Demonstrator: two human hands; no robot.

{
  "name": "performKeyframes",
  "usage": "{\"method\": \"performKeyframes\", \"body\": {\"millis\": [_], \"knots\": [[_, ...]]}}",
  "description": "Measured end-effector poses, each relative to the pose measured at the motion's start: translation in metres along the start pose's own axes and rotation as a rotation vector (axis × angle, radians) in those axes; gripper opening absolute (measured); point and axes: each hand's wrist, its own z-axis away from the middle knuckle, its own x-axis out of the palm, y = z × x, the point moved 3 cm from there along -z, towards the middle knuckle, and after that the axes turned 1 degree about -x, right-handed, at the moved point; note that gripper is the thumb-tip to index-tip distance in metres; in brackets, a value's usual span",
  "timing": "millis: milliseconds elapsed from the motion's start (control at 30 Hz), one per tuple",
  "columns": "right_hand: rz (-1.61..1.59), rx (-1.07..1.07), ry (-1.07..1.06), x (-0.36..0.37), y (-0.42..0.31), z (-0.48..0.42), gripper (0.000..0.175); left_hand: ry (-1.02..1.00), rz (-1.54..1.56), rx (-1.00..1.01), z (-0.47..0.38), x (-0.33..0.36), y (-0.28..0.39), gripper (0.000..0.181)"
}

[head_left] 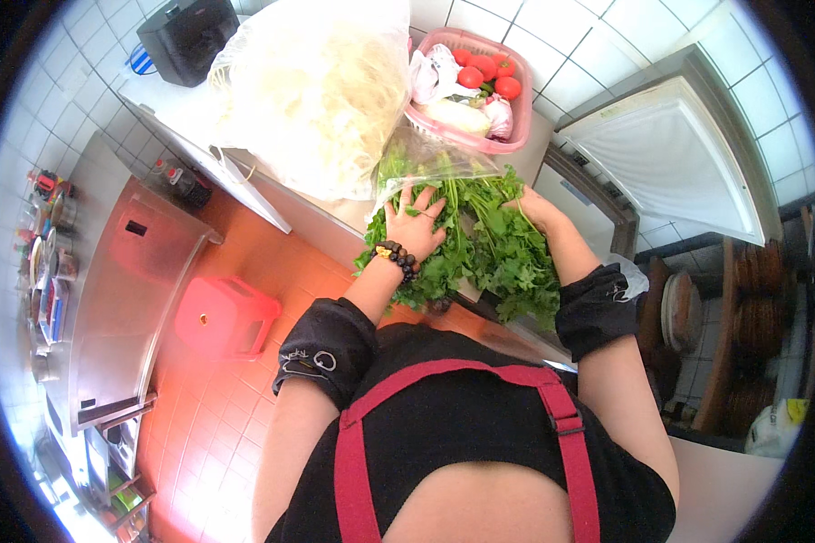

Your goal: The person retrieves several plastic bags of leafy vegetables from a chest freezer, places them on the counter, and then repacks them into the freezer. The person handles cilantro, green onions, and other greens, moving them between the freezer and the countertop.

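Note:
A large bunch of leafy green herbs point(479, 251), coriander or leaf celery by its look, spreads over the counter's front edge before me. My left hand point(414, 227) lies flat on its left side with fingers apart, and a small leaf rests across them. At the bunch's upper right is my right hand point(536, 207); leaves and stems hide its fingers, so its grip does not show. A clear plastic bag point(441, 159) covers the stem ends at the back.
Left of the greens stands a big translucent bag of pale noodle-like strands point(326, 88). Behind them, a pink basket point(526, 102) contains tomatoes point(482, 66) and other vegetables. A chest freezer's raised lid point(672, 153) is at right. A red stool point(221, 315) stands on the floor.

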Motion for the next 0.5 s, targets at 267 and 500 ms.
{"method": "performKeyframes", "body": {"millis": [267, 500], "knots": [[0.843, -0.077, 0.333, 0.059, 0.004, 0.01, 0.082, 0.021, -0.01, 0.034, 0.001, -0.003, 0.008, 0.056], [0.263, -0.249, 0.078, 0.003, 0.039, 0.005, 0.058, -0.094, -0.078, 0.032, -0.002, -0.006, 0.01, 0.047]]}}
